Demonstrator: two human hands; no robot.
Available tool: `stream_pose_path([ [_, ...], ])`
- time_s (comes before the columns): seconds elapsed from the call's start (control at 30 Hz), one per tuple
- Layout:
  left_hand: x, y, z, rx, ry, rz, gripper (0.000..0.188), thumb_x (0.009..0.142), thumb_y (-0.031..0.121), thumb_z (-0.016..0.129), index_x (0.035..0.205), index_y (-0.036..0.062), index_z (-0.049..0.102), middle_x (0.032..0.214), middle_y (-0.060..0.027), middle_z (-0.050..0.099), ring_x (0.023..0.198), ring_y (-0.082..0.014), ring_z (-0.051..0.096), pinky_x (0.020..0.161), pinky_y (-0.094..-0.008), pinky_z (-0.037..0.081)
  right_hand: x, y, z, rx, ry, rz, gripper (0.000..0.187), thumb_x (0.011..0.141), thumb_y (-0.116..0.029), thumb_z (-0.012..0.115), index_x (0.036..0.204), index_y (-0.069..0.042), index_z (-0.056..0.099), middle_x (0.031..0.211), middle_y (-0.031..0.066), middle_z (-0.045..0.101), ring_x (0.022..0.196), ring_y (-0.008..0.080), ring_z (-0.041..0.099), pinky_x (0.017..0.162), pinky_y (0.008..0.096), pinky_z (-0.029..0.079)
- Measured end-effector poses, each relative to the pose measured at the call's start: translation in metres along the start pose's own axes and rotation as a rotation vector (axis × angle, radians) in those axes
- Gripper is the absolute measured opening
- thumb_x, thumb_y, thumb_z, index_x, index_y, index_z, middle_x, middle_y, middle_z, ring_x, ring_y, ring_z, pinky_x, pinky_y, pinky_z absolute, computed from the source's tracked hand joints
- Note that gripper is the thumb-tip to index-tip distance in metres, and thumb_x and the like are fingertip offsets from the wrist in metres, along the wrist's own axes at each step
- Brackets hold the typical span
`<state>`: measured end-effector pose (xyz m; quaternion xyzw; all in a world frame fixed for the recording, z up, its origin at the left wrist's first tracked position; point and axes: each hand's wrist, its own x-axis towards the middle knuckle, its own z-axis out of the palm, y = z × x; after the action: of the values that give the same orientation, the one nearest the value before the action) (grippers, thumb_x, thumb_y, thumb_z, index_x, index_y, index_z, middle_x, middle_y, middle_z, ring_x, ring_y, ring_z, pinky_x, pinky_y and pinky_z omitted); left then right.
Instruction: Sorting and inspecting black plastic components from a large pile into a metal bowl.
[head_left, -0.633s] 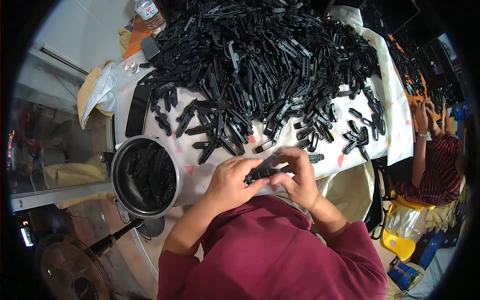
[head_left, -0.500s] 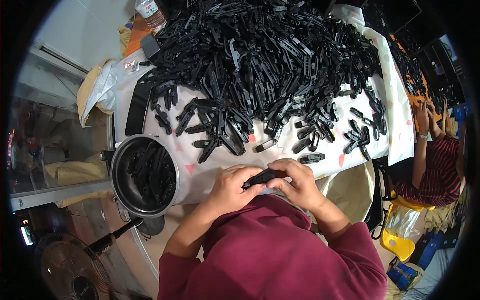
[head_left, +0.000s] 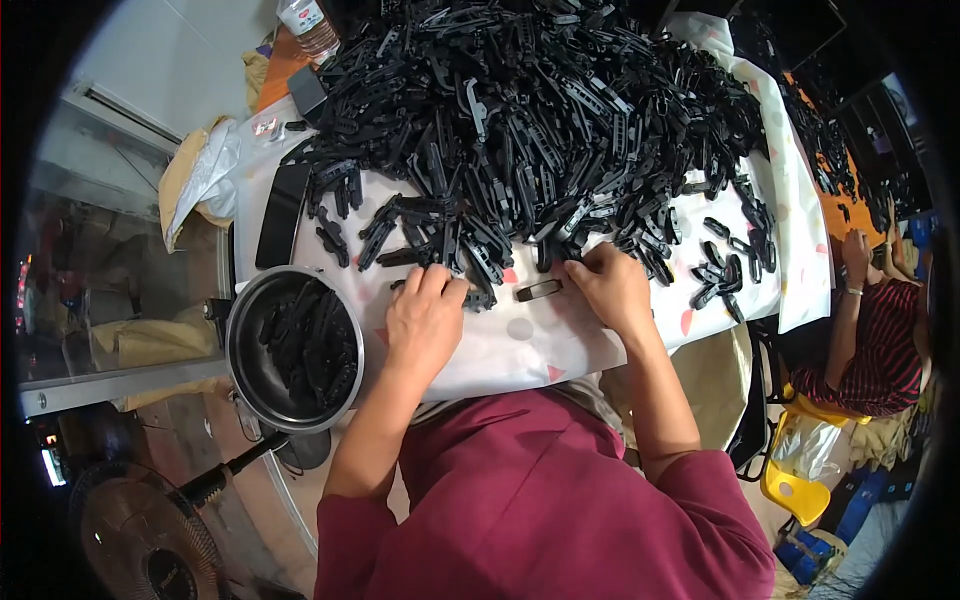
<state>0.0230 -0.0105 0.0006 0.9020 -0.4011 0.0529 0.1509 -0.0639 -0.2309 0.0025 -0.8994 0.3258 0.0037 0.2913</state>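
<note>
On the table's near part my left hand (head_left: 427,315) reaches forward, its fingers bent down and closed over a slim black slotted piece (head_left: 480,299), which shows beside the fingertips. My right hand (head_left: 612,290) is stretched to the front of the pile with thumb and fingers drawn together; whatever lies in them is hidden beneath the hand. Between the hands rests a single short black piece (head_left: 540,290). A big heap of similar black slotted pieces (head_left: 520,130) covers the table beyond both hands.
A metal pan (head_left: 232,345) holding several black pieces stands left of my left hand. Behind it lie a black phone (head_left: 283,215) and a plastic bottle (head_left: 312,30). A small group of pieces (head_left: 722,272) sits right. A fan (head_left: 150,530) is lower left; another person (head_left: 870,330) sits right.
Both hands have moved forward and apart from in front of my body onto the table. The black piece they held between them no longer shows there.
</note>
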Motion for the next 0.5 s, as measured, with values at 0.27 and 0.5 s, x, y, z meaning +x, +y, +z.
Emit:
stream_pose_path([
  [0.27, -0.004, 0.012, -0.007, -0.380, -0.190, 0.054, 0.021, 0.071, 0.015, 0.067, 0.090, 0.0094, 0.060, 0.081, -0.0082, 0.061, 0.078, -0.0288, 0.059, 0.069, -0.0387, 0.047, -0.018, 0.015, -0.001, 0.444, 0.218, -0.063, 0.013, 0.081, -0.005, 0.063, 0.090, 0.002, 0.058, 0.073, 0.0066, 0.062, 0.062, 0.0091, 0.056, 0.052, 0.0236, 0.044],
  [0.5, -0.012, 0.011, -0.014, -0.398, -0.079, -0.055, 0.019, 0.071, 0.017, 0.070, 0.087, 0.0081, 0.063, 0.081, -0.0086, 0.062, 0.075, -0.0292, 0.059, 0.069, -0.0388, 0.047, -0.038, 0.013, -0.005, 0.878, 0.052, -0.044, 0.016, 0.085, -0.003, 0.059, 0.100, 0.003, 0.057, 0.082, 0.0063, 0.062, 0.071, 0.0106, 0.061, 0.058, 0.0224, 0.052],
])
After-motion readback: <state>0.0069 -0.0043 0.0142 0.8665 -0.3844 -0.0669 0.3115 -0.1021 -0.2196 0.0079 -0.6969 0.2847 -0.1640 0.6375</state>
